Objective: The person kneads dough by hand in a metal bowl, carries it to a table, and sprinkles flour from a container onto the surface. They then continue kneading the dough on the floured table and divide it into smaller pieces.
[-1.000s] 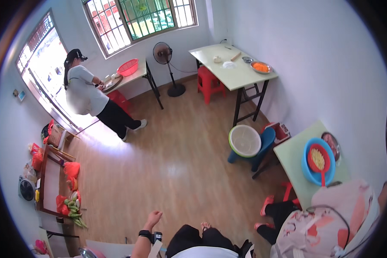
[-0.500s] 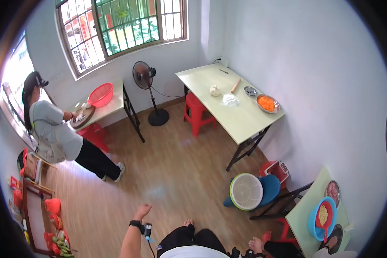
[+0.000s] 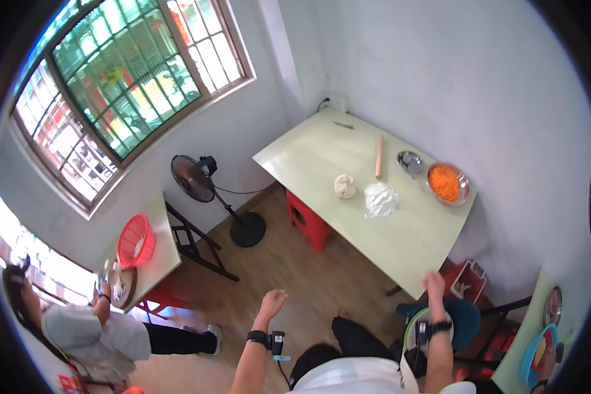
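Note:
My left hand (image 3: 273, 303) hangs over the floor in front of the table, its fingers loosely curled with nothing in them. My right hand (image 3: 433, 284) is beside the table's near right corner, too blurred to make out its fingers. On the pale green table (image 3: 295, 154) sits a ball of dough (image 3: 345, 186) beside a heap of white flour (image 3: 381, 199). A wooden rolling pin (image 3: 379, 157) lies behind them. Farther right are a small metal dish (image 3: 410, 162) and a metal bowl of shredded orange carrot (image 3: 445, 182). A thin dark utensil (image 3: 343, 125) rests near the back corner.
A red stool (image 3: 306, 222) stands under the table, and a standing fan (image 3: 247, 228) is to its left. At the far left a person (image 3: 105, 328) works beside a red basket (image 3: 136, 241). Near my right arm are a lidded bucket (image 3: 414, 322) and a side table (image 3: 530, 315).
I have moved toward the table and my view has turned, so the table looks nearer. My right arm has come up into clear view; my left hand remains raised.

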Demonstrator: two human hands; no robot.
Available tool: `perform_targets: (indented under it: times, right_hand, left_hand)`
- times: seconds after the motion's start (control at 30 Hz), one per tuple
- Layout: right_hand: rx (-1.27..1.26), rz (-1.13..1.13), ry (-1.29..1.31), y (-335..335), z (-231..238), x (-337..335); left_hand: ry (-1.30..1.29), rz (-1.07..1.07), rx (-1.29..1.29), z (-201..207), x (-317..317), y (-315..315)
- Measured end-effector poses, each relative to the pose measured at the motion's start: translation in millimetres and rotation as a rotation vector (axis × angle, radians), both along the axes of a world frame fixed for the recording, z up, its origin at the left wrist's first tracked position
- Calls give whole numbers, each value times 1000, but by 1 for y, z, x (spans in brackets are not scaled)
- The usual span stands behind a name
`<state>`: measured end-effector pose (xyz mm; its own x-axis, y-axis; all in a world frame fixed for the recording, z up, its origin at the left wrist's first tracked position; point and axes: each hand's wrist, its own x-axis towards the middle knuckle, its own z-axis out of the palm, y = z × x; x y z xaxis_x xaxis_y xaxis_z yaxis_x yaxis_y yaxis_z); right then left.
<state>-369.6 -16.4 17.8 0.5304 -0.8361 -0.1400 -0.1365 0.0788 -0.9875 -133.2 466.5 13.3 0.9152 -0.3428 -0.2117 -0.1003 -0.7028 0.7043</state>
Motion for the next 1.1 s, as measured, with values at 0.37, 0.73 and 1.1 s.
perform_targets:
  times: [0.37, 0.73, 1.1]
  right_hand:
    - [-64, 132, -48, -2, 43, 362]
    - [-115, -62, 338, -6, 17, 434]
    - [-155, 91, 451, -16, 40, 441]
  left_hand:
    - [30, -264, -126, 40, 279, -146]
    - [139, -759, -209, 57, 398, -313]
    - [250, -904, -131, 46, 411, -350]
